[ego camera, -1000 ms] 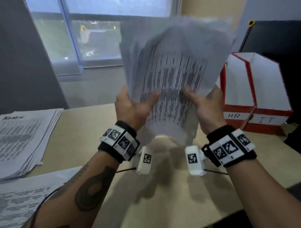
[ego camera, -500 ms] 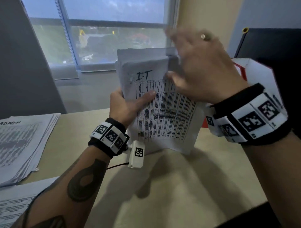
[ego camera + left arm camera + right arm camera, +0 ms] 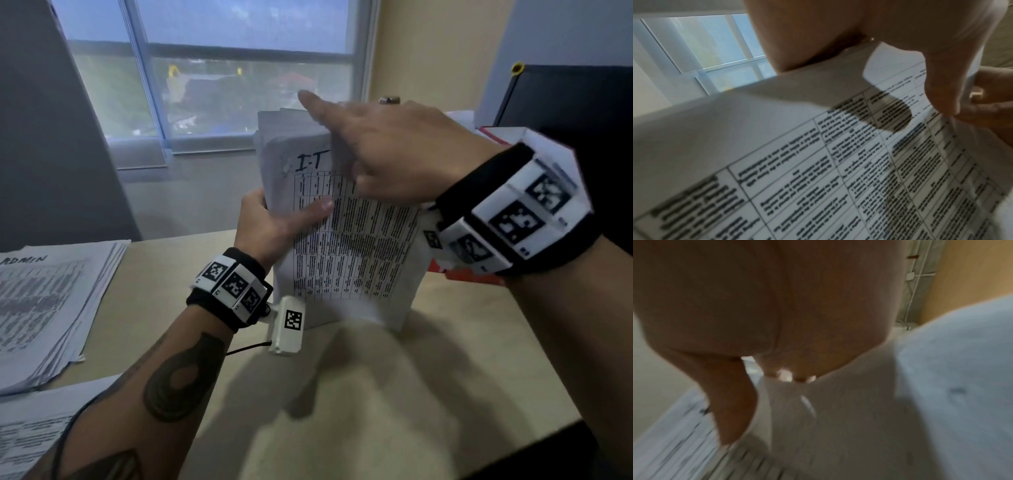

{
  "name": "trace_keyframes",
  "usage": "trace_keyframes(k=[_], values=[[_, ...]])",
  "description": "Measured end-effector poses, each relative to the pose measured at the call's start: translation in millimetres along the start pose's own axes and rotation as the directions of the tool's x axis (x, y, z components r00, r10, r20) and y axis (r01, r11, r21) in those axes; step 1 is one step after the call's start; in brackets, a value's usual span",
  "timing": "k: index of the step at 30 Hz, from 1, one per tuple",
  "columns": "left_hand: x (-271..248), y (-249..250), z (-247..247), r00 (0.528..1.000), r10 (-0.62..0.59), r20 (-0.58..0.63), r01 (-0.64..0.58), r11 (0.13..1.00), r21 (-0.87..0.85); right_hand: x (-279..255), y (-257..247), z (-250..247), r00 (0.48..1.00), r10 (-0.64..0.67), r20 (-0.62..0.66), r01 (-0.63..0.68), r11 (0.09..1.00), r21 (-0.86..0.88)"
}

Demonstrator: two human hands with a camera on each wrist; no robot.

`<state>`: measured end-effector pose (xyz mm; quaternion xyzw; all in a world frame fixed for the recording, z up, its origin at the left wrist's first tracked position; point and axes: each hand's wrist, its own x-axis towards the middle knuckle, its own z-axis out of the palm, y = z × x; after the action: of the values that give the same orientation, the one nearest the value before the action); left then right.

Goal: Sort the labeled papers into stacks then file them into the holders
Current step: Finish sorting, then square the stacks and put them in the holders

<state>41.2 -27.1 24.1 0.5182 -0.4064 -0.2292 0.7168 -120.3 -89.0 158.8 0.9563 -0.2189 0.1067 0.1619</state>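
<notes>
A thick stack of white printed papers hand-lettered "I-T" (image 3: 342, 240) stands on its lower edge on the pale wooden table (image 3: 428, 394), near the far edge. The left hand (image 3: 270, 226) grips the stack's left side, thumb curled across the front sheet and fingers behind. The right hand (image 3: 387, 150) lies over the top edge with straight fingers (image 3: 318, 102), pressing rather than gripping; its wrist view is too blurred to add more. This looks like squaring the stack before filing.

Sorting appears largely done. A stack of white printed papers marked "ADMIN" (image 3: 51, 308) lies flat at the table's left edge, and another pile of printed sheets (image 3: 30, 431) sits at the near left corner. The red-and-white cardboard holder (image 3: 507, 137) stands just behind the right wrist, mostly hidden. None of these three stacks is filed yet.
</notes>
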Motion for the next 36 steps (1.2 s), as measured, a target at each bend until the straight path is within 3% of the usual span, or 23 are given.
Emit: trace_keyframes(k=[8, 10, 12, 13, 14, 15, 16, 17, 19, 22, 25, 27, 29, 30, 32, 34, 36], values=[[1.8, -18.8, -2.6, 0.998, -0.053, -0.015, 0.054, 0.993, 0.106, 21.7, 7.9, 3.7, 0.999, 0.040, 0.024, -0.042, 0.992, 0.119], [4.3, -20.9, 1.1, 0.998, -0.029, -0.055, 0.036, 0.990, 0.138, 16.9, 23.4, 7.9, 0.987, 0.115, -0.110, -0.107, 0.991, 0.076], [7.6, -22.0, 1.1, 0.994, -0.017, -0.107, 0.029, 0.993, 0.118, 0.8, 48.5, 21.3, 0.887, 0.316, -0.337, -0.288, 0.949, 0.129], [10.1, -23.1, -0.3, 0.992, -0.017, -0.125, 0.029, 0.995, 0.096, -11.6, 60.3, 34.7, 0.817, 0.437, -0.375, -0.349, 0.894, 0.282], [11.4, -23.7, 0.0, 0.991, -0.018, -0.129, 0.027, 0.998, 0.064, -25.3, 68.1, 50.4, 0.777, 0.540, -0.324, -0.357, 0.802, 0.479], [13.3, -25.2, 0.3, 0.991, -0.028, -0.129, 0.033, 0.999, 0.043, -38.2, 69.8, 69.4, 0.779, 0.594, -0.201, -0.331, 0.662, 0.673], [13.4, -24.6, 3.9, 0.992, -0.037, -0.118, 0.039, 0.999, 0.013, -49.3, 66.6, 90.8, 0.808, 0.586, -0.063, -0.308, 0.511, 0.802], [15.4, -27.1, 6.5, 0.992, -0.060, -0.114, 0.057, 0.998, -0.029, -58.9, 60.8, 109.7, 0.838, 0.546, 0.017, -0.289, 0.418, 0.861], [17.7, -34.6, 13.7, 0.984, -0.142, -0.109, 0.133, 0.987, -0.089, -77.2, 54.3, 139.6, 0.852, 0.523, 0.018, -0.234, 0.350, 0.907], [16.8, -45.9, 19.8, 0.955, -0.286, -0.084, 0.276, 0.955, -0.107, -100.5, 60.9, 141.2, 0.845, 0.534, 0.002, -0.166, 0.260, 0.951], [10.5, -45.9, 33.2, 0.910, -0.409, -0.072, 0.400, 0.909, -0.117, -120.2, 65.1, 130.5, 0.902, 0.424, -0.076, -0.081, 0.341, 0.937], [8.4, -47.9, 46.1, 0.892, -0.451, -0.028, 0.442, 0.884, -0.152, -128.8, 58.5, 124.2, 0.913, 0.335, -0.231, 0.037, 0.498, 0.866], [7.8, -51.7, 62.4, 0.912, -0.404, 0.070, 0.410, 0.897, -0.168, -136.0, 59.2, 119.3, 0.909, 0.283, -0.307, 0.068, 0.625, 0.777], [8.5, -54.2, 68.6, 0.917, -0.387, 0.097, 0.399, 0.898, -0.186, -139.7, 63.1, 114.2, 0.921, 0.261, -0.289, 0.039, 0.678, 0.734], [8.7, -54.8, 83.0, 0.906, -0.401, 0.136, 0.424, 0.867, -0.263, -145.4, 73.8, 104.9, 0.967, 0.228, -0.118, -0.090, 0.731, 0.676], [10.1, -58.1, 96.2, 0.895, -0.414, 0.163, 0.445, 0.837, -0.318, -147.5, 88.2, 98.6, 0.969, 0.247, 0.011, -0.186, 0.698, 0.692], [8.6, -54.8, 112.2, 0.889, -0.412, 0.200, 0.457, 0.828, -0.324, -143.5, 105.2, 89.0, 0.961, 0.277, 0.020, -0.206, 0.661, 0.721]])
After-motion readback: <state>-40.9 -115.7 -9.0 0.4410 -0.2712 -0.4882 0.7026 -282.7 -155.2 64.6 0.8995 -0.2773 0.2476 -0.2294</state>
